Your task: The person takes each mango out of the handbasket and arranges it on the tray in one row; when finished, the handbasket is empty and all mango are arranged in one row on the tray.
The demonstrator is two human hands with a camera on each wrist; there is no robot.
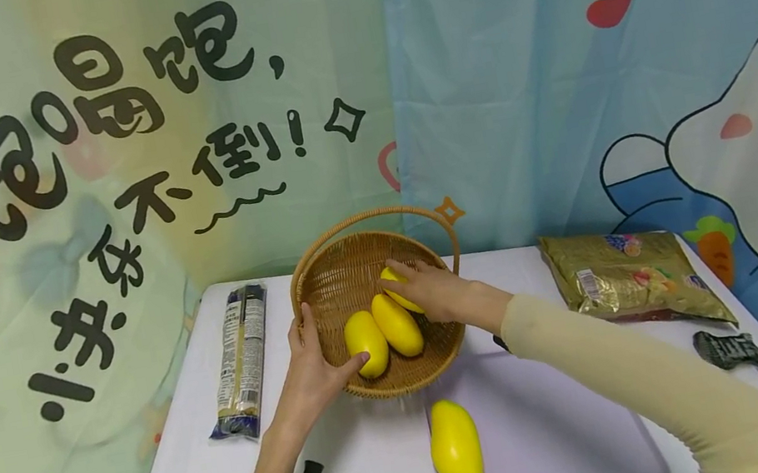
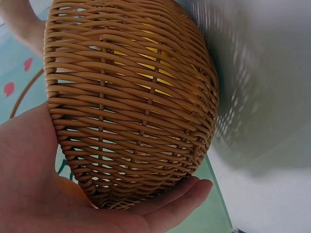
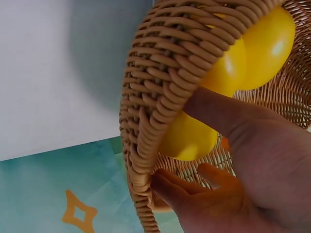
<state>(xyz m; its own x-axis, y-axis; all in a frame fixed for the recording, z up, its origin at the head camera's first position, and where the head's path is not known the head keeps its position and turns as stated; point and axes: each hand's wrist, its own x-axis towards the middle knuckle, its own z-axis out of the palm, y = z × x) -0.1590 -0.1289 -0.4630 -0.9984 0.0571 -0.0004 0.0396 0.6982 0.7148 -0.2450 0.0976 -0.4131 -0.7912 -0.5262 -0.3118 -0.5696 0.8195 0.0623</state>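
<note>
A wicker basket (image 1: pixel 390 387) with a tall handle is tilted toward me at the table's back. Three yellow mangoes (image 1: pixel 365 340) show inside it. My left hand (image 1: pixel 312 375) grips the basket's left side, thumb over the rim. In the left wrist view, its fingers (image 2: pixel 177 204) lie along the outer weave. My right hand (image 1: pixel 434 288) reaches into the basket around the rightmost mango (image 3: pixel 189 138). Its thumb overlaps that mango in the right wrist view, while its fingers appear apart from the fruit. Another mango (image 1: pixel 455 448) lies on the lilac tray (image 1: pixel 557 425).
A long wrapped packet (image 1: pixel 243 362) lies on the left of the white table (image 1: pixel 371 449). At the right are a gold food bag (image 1: pixel 630 278) and a small dark packet (image 1: pixel 731 350). A printed curtain (image 1: pixel 474 84) hangs behind the table.
</note>
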